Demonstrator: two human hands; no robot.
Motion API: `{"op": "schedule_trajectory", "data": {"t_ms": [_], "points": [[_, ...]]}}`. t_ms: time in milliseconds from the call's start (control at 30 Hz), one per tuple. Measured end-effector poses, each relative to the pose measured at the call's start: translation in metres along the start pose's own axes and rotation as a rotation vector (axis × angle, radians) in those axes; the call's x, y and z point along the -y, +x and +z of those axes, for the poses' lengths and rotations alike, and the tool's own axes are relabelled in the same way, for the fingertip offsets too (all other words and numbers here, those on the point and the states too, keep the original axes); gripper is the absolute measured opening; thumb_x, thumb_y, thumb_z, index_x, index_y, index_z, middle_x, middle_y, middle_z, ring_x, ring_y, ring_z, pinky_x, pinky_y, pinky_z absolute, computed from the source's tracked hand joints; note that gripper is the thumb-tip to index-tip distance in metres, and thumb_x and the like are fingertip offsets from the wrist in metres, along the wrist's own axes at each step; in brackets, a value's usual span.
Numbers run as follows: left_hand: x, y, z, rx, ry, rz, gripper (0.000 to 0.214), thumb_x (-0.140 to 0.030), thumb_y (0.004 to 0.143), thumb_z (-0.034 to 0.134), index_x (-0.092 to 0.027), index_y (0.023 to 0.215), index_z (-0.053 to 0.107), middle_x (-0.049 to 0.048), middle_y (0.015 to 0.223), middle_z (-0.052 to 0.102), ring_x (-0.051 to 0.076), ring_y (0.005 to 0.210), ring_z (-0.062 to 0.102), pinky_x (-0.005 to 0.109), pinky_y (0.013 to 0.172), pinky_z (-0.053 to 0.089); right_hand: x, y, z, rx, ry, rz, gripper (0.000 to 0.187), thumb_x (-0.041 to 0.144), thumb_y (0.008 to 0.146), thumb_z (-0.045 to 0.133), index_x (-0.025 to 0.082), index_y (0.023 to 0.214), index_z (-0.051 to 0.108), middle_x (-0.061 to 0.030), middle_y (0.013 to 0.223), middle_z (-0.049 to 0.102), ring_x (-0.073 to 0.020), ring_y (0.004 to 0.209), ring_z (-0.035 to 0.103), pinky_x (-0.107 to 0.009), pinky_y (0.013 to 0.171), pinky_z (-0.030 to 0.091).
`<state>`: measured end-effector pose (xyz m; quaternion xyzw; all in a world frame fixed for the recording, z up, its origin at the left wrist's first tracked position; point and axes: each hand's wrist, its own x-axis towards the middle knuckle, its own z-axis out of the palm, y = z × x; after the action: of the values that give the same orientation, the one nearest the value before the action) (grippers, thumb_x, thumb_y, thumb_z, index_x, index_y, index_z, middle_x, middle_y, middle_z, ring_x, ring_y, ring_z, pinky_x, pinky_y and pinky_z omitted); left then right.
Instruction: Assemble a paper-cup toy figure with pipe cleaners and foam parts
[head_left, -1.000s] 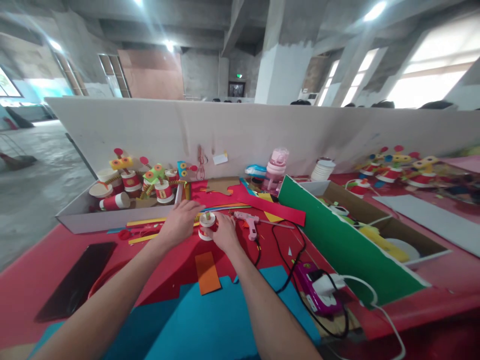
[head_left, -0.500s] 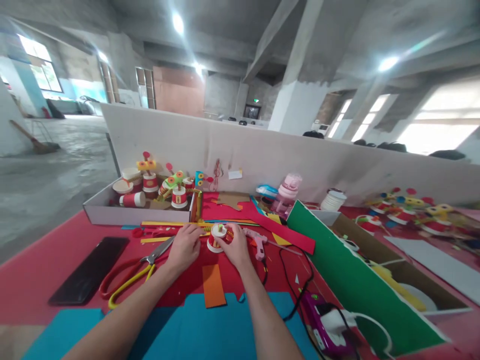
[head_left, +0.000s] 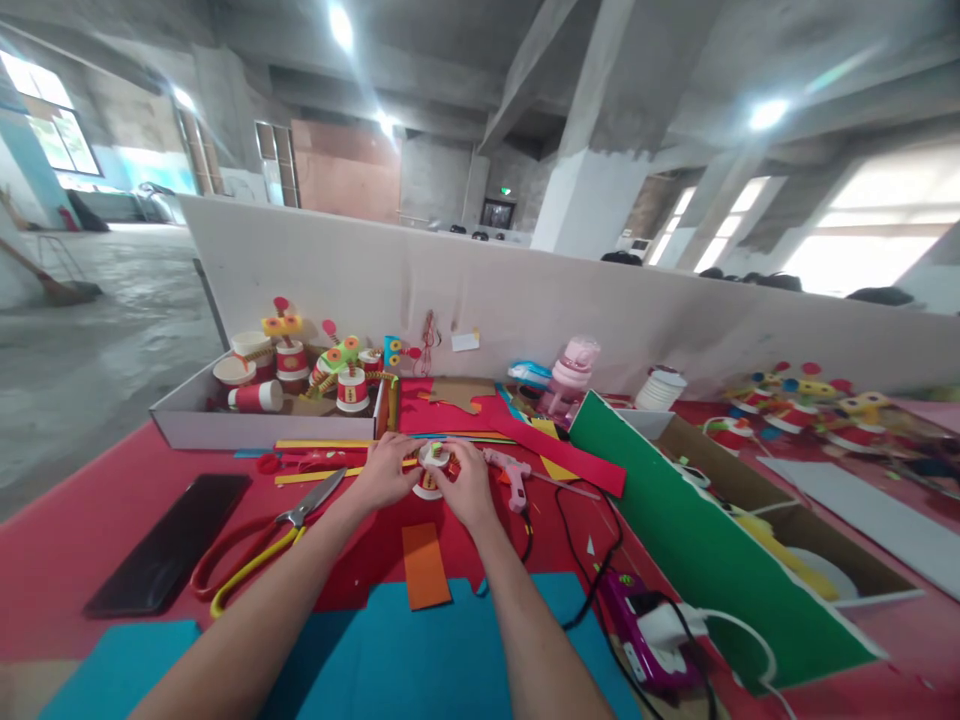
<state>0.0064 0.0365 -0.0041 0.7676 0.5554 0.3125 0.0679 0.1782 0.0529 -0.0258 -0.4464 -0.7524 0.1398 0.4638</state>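
While working at upturned red-and-white paper cup (head_left: 430, 479) standing on red tabletop (head_left: 369, 552), clamp R hand (head_left: 469, 487) thumb & fingers on its R, bunch L hand (head_left: 385, 472) fingers at its L, can't tell if gripping; see pink plastic glue gun (head_left: 516, 478) just R

L hand (head_left: 388, 473) & R hand (head_left: 469, 485) near ea. other, backs twd cam, fingers (head_left: 460, 453) curled inward, bare forearms (head_left: 534, 610) extended fwd.
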Motion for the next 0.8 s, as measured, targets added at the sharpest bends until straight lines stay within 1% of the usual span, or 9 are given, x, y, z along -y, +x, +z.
{"op": "schedule_trajectory", "data": {"t_ms": [200,433,500,600,667,733,800], "points": [[0.002,0.002,0.001,0.024,-0.02,-0.001,0.04,-0.029,0.081,0.059,-0.021,0.12,0.064,0.0087,0.111,0.068,0.026,0.11,0.053,0.04,0.092,0.041,0.0,-0.001,0.001,-0.034,0.036,-0.01,0.022,0.026,0.078,0.069,0.02,0.098,0.063,-0.0106,0.114,0.064,-0.0263,0.11,0.057,-0.044,0.099,0.041],[0.003,0.002,0.003,0.031,-0.023,-0.004,0.04,-0.027,0.08,0.059,-0.021,0.119,0.065,0.0087,0.114,0.068,0.028,0.111,0.052,0.042,0.094,0.04,0.001,0.0,0.001,-0.038,0.036,-0.012,0.021,0.026,0.076,0.071,0.02,0.095,0.064,-0.0107,0.111,0.065,-0.0271,0.108,0.058,-0.045,0.099,0.041],[0.002,0.001,0.002,0.009,-0.011,-0.004,0.045,-0.025,0.078,0.059,-0.02,0.122,0.063,0.0098,0.119,0.066,0.029,0.112,0.052,0.044,0.094,0.04,0.002,-0.001,-0.001,-0.034,0.025,0.004,0.027,0.028,0.076,0.071,0.02,0.101,0.064,-0.0114,0.115,0.064,-0.0278,0.111,0.057,-0.046,0.101,0.04],[0.0,0.0,-0.003,-0.049,0.001,0.025,0.062,-0.014,0.072,0.055,-0.02,0.133,0.053,0.0104,0.129,0.059,0.029,0.117,0.049,0.045,0.095,0.04,0.001,0.0,-0.001,-0.059,0.02,0.06,0.051,0.034,0.074,0.073,0.019,0.12,0.057,-0.014,0.126,0.059,-0.0299,0.12,0.052,-0.048,0.104,0.038],[-0.003,0.0,-0.008,-0.069,-0.005,0.08,0.072,-0.007,0.067,0.051,-0.021,0.138,0.047,0.0093,0.135,0.055,0.028,0.119,0.048,0.045,0.097,0.039,-0.002,0.0,0.001,-0.063,0.032,0.112,0.063,0.037,0.071,0.074,0.019,0.127,0.052,-0.0152,0.131,0.056,-0.0306,0.123,0.05,-0.048,0.105,0.037],[-0.007,0.0,-0.012,-0.069,-0.006,0.155,0.075,-0.004,0.063,0.048,-0.023,0.136,0.049,0.0073,0.135,0.055,0.027,0.12,0.047,0.044,0.098,0.039,-0.004,0.0,0.004,-0.037,0.038,0.154,0.064,0.036,0.071,0.074,0.018,0.128,0.052,-0.0155,0.128,0.058,-0.0307,0.121,0.052,-0.049,0.104,0.038],[-0.01,0.001,-0.014,-0.071,0.01,0.227,0.073,-0.002,0.062,0.047,-0.023,0.132,0.054,0.006,0.133,0.057,0.026,0.119,0.047,0.043,0.099,0.038,-0.005,0.001,0.006,0.0,0.028,0.173,0.059,0.034,0.07,0.074,0.017,0.124,0.055,-0.0146,0.122,0.062,-0.0306,0.115,0.056,-0.049,0.102,0.039]]}}
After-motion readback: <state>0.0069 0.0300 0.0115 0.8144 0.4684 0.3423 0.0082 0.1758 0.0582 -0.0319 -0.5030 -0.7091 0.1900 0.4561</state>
